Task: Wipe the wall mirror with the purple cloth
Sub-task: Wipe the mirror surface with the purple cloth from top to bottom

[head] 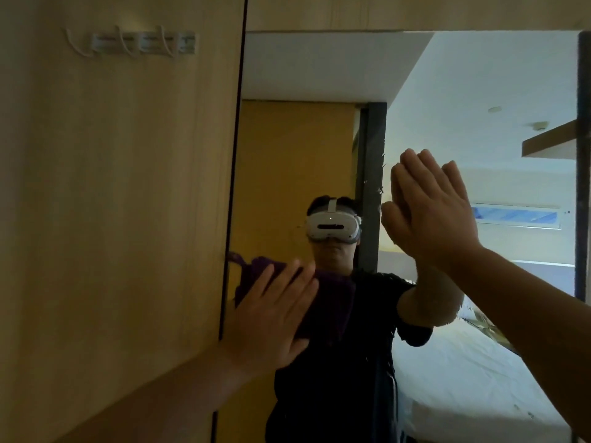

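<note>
Nearest, the left hand (275,311) lies flat with straight, spread fingers, pressing the cloth (332,302) against the mirror (479,91) close to its left edge. That purple cloth is bunched under the palm, its long axis roughly level, one end trailing up-left toward the mirror's dark edge strip, the other reaching right past the fingertips. Further right and higher, the right hand (438,212) is released and flat, fingers straight and pointing up, palm on the glass, meeting its own reflection. Left of the mirror stands a wood panel (112,203); high on it sits a row of hooks (144,43). Reflected in the glass are a person wearing a headset (332,227) and a white bed (473,378).
</note>
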A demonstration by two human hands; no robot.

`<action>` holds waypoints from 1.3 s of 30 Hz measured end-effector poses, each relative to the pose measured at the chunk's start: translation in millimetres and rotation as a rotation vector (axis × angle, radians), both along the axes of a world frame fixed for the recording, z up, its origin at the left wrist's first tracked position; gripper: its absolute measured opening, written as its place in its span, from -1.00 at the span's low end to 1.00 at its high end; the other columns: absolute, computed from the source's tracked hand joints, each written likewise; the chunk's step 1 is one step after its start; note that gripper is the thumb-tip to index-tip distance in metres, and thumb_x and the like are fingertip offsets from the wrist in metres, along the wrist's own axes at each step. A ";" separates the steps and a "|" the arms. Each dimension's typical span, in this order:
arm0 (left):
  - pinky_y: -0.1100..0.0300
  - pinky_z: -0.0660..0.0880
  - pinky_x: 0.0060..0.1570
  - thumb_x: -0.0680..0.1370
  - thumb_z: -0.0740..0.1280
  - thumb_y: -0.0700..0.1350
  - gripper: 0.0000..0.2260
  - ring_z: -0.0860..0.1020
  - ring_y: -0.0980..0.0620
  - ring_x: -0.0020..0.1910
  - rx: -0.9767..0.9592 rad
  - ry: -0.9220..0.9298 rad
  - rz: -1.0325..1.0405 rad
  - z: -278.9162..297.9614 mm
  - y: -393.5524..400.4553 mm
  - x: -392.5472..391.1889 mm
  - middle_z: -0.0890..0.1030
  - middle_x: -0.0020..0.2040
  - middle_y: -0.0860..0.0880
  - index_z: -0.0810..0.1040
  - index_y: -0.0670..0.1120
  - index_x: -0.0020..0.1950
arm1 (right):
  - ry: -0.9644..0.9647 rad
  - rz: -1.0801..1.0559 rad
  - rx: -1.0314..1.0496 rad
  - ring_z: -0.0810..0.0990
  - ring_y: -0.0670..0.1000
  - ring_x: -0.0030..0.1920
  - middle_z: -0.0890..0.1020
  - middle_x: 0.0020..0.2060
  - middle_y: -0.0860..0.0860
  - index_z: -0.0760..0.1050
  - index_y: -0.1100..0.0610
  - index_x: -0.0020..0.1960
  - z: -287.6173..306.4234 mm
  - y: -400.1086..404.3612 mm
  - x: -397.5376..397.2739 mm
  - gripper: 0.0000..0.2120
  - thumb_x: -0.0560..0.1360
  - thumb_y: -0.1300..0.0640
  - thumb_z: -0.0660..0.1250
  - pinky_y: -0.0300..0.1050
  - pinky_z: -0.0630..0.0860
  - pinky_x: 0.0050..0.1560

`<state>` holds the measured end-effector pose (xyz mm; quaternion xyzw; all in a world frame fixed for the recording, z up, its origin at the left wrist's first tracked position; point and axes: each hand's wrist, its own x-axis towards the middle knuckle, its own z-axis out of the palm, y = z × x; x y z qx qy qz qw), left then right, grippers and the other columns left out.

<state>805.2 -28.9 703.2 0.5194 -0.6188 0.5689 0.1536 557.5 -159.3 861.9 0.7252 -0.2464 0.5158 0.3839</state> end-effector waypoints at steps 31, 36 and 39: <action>-0.12 0.04 0.51 0.64 0.02 0.22 -0.39 0.08 -0.12 0.57 -0.201 0.009 -0.013 232.6 -66.6 -120.7 0.11 0.60 -0.10 0.13 -0.10 0.60 | -0.157 -0.059 0.088 -0.06 0.12 0.59 0.09 0.59 0.09 0.10 0.10 0.58 -3.2 -48.3 -102.7 -0.42 0.64 -0.14 -0.04 0.25 -0.07 0.55; -0.18 0.09 0.50 0.63 0.05 0.23 -0.36 0.14 -0.20 0.55 -0.126 -0.073 0.008 147.1 -61.2 -116.6 0.15 0.58 -0.16 0.15 -0.15 0.58 | -0.132 -0.023 0.107 -0.02 0.13 0.59 0.13 0.58 0.10 0.16 0.11 0.56 -2.7 -45.1 -105.7 -0.43 0.64 -0.13 -0.01 0.26 -0.06 0.55; -0.20 0.06 0.50 0.61 0.08 0.20 -0.36 0.10 -0.22 0.56 -0.055 -0.041 -0.015 103.5 -58.5 -118.3 0.13 0.59 -0.17 0.14 -0.14 0.58 | -0.119 -0.010 0.099 0.01 0.15 0.59 0.18 0.57 0.11 0.21 0.13 0.54 -5.3 -45.2 -110.5 -0.45 0.63 -0.10 0.04 0.26 -0.02 0.54</action>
